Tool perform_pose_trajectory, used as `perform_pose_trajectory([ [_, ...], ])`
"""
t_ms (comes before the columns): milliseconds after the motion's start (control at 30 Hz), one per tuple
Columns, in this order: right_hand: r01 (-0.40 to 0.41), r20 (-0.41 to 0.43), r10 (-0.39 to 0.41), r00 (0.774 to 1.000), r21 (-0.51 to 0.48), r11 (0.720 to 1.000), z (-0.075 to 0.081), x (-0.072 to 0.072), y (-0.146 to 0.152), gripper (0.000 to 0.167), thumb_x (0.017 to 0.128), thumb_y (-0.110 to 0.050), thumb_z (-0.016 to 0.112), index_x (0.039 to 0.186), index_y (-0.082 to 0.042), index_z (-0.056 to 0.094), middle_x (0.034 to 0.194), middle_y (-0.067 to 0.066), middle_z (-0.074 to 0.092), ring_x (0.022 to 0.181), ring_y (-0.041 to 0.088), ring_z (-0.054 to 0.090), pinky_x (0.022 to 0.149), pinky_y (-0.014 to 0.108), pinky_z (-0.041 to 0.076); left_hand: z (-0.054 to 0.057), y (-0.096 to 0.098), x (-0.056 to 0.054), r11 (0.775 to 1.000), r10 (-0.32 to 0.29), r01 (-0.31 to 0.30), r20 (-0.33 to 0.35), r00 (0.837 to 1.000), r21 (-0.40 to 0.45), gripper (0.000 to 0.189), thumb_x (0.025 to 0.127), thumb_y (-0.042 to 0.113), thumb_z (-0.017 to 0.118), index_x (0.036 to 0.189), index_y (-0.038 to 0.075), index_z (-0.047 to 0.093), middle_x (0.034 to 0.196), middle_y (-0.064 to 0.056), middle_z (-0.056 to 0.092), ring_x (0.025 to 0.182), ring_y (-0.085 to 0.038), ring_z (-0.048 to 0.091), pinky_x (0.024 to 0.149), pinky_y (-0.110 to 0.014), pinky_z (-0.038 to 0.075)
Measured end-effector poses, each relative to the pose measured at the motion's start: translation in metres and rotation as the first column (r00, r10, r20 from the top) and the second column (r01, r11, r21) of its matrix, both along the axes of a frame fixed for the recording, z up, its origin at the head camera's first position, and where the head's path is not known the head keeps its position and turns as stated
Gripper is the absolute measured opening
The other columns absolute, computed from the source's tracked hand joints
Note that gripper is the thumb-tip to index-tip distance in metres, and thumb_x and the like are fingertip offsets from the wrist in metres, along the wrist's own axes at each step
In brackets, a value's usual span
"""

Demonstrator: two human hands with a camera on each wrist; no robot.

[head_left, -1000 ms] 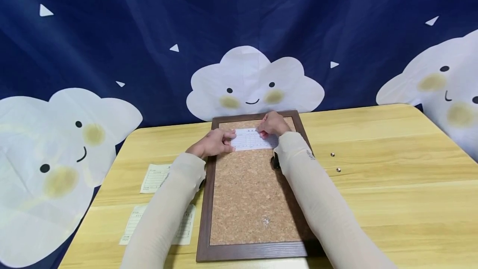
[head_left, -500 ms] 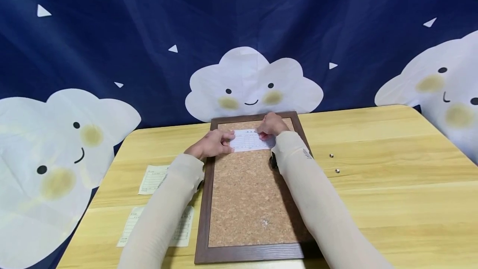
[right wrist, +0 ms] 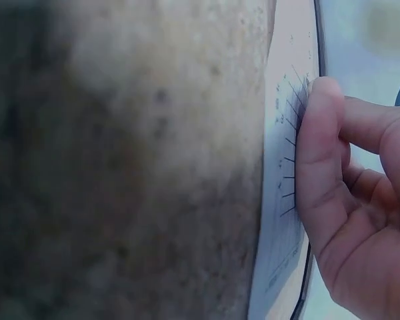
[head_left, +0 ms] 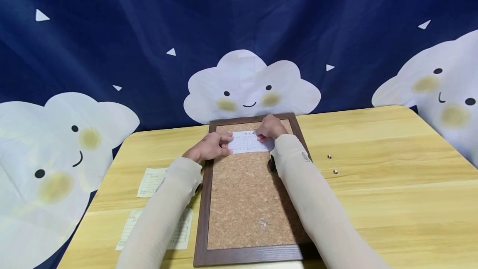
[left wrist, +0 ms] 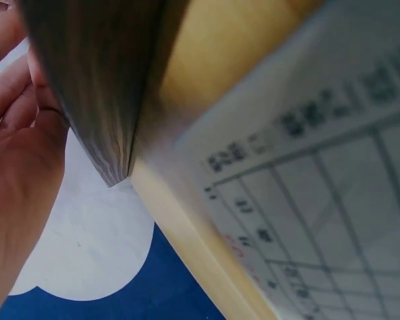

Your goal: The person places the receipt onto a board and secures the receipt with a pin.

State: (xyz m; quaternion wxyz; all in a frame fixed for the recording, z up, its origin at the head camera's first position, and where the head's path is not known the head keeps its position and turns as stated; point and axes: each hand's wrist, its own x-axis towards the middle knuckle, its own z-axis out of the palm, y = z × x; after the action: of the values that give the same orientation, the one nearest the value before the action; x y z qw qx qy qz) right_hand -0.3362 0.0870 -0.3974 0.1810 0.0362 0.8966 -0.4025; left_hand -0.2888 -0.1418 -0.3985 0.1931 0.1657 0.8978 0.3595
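Note:
A white printed form (head_left: 246, 141) lies across the upper part of a cork board (head_left: 248, 202) with a dark wooden frame. At the form's left end, my left hand (head_left: 209, 146) presses it down with fingertips and thumb spread apart. Part of that hand (left wrist: 20, 133) also shows beside the frame edge (left wrist: 107, 87) in the left wrist view. My right hand (head_left: 271, 127) is at the form's top, right of its middle, with thumb and fingers pinched together at the paper. Between those fingertips (right wrist: 323, 90) is what seems a small thumbtack, almost wholly hidden.
Two small silvery thumbtacks (head_left: 329, 156) lie on the wooden table (head_left: 392, 148) right of the board. On the left lie two pale yellowish forms, an upper one (head_left: 151, 182) and a lower one (head_left: 181, 231), partly under my left sleeve. A cloud-patterned blue curtain (head_left: 149, 11) hangs behind.
Both hands stay at the same places on the form. The whole head view has shifted slightly, so everything sits a little lower and further left.

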Motion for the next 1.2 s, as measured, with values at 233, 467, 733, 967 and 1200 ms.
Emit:
perform_pose_trajectory([
  [233,-0.014,0.018,0.016,1.0,-0.118,0.993,-0.001,0.003,0.007,0.016,0.095,-0.012,0.068,0.095,0.001,0.058,0.058,0.002,0.061,0.047,0.006,0.057,0.051,0.019,0.049,0.0,0.001,0.001,0.999,-0.027,0.025,-0.05,0.998,-0.045,0.056,0.091,0.004,0.073,0.143,0.001,0.052,0.155,-0.01,0.039,0.078,-0.012,0.05,0.08,-0.027,0.04],
  [467,0.013,0.085,0.008,0.996,-0.242,0.97,0.003,0.006,0.013,0.012,0.096,-0.007,0.063,0.096,0.0,0.053,0.065,0.006,0.064,0.052,0.008,0.061,0.056,0.02,0.053,-0.001,0.003,0.0,0.997,-0.043,0.039,-0.057,0.997,-0.07,0.056,0.091,0.007,0.073,0.143,0.001,0.052,0.155,-0.009,0.04,0.09,-0.015,0.052,0.088,-0.029,0.039],
  [733,-0.017,0.132,0.065,0.989,-0.338,0.941,0.012,0.008,0.018,0.01,0.1,-0.006,0.059,0.094,0.001,0.053,0.079,0.01,0.063,0.065,0.013,0.064,0.066,0.024,0.057,0.004,0.001,0.001,0.997,-0.048,0.044,-0.061,0.997,-0.06,0.056,0.091,0.007,0.073,0.142,0.0,0.052,0.154,-0.01,0.041,0.09,-0.016,0.053,0.086,-0.029,0.04],
  [967,-0.064,0.125,0.108,0.986,-0.318,0.946,0.019,0.01,0.026,0.018,0.103,-0.009,0.055,0.11,0.007,0.055,0.089,0.011,0.059,0.07,0.014,0.062,0.071,0.026,0.057,0.007,-0.001,0.002,0.998,-0.044,0.042,-0.037,0.998,-0.042,0.056,0.091,0.007,0.073,0.143,0.001,0.052,0.154,-0.01,0.041,0.117,-0.02,0.055,0.085,-0.028,0.042],
  [1200,-0.089,0.095,0.124,0.988,-0.311,0.946,0.021,0.01,0.042,0.016,0.102,-0.008,0.055,0.107,0.007,0.054,0.087,0.011,0.057,0.07,0.016,0.061,0.071,0.027,0.057,0.011,-0.003,0.003,1.0,-0.005,0.004,0.036,0.999,0.02,0.055,0.092,0.005,0.072,0.143,0.001,0.052,0.155,-0.01,0.039,0.09,-0.015,0.058,0.07,-0.025,0.042],
])
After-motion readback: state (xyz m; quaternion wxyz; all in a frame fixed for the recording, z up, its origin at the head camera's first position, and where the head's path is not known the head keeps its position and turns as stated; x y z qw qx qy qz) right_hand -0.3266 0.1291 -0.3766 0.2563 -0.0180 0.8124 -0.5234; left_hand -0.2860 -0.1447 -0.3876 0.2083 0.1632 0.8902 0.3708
